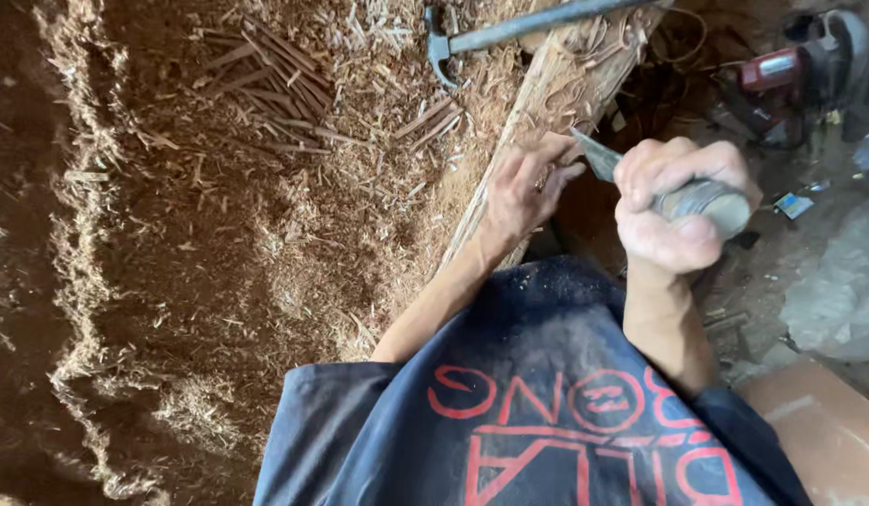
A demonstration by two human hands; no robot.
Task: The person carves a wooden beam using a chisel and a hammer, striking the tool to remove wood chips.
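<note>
Right hand (678, 211) grip clamped on chisel (640, 183), left hand (528, 187) fingers spread on pale splintered log (556, 84)

Pale tan wood shavings (266, 187) cover dark brown ground (13, 234). The log (565, 84) is light tan with reddish streaks. The chisel (678, 192) is dull grey. The power tool (790, 70) is red and grey. The shirt (519, 422) is dark navy with red print.
</note>
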